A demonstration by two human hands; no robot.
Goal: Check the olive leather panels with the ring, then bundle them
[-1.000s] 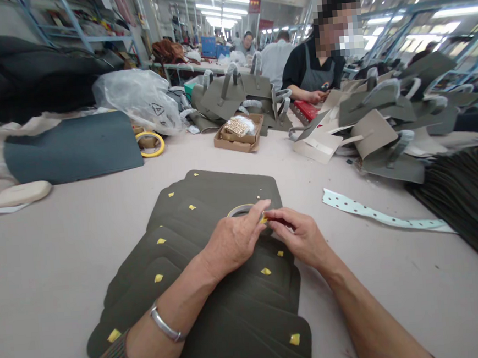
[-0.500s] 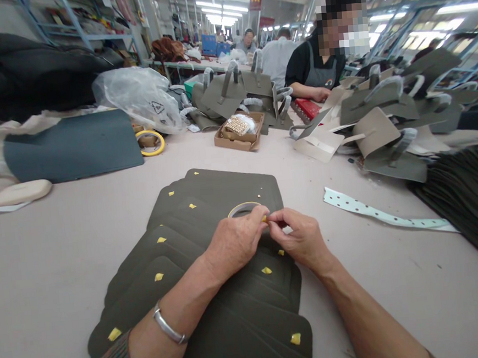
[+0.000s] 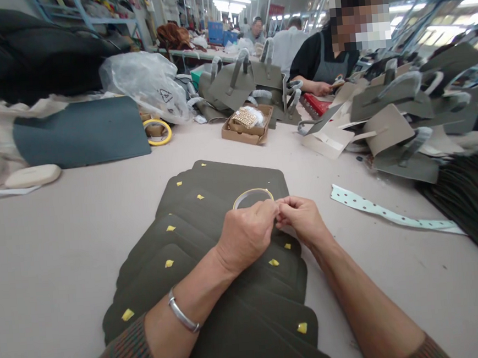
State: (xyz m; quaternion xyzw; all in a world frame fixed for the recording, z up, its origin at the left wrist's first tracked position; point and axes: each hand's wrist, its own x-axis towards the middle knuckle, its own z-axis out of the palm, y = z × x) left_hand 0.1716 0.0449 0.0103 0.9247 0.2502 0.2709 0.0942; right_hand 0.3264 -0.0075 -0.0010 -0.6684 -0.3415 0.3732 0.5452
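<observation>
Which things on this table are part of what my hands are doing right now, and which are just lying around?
In use:
- left hand and right hand, fingertips pinched together
- thin tape ring just beyond them
- fanned dark panels beneath
- yellow tabs on the panels

Lying about:
- cardboard box
- yellow roll
- plastic bag
- dotted strip
- blue-grey sheet

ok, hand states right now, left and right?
Left hand: fingers closed, pinching beside the tape roll; pinched item hidden.
Right hand: fingers closed, meeting left fingertips; contents cannot be told.
</observation>
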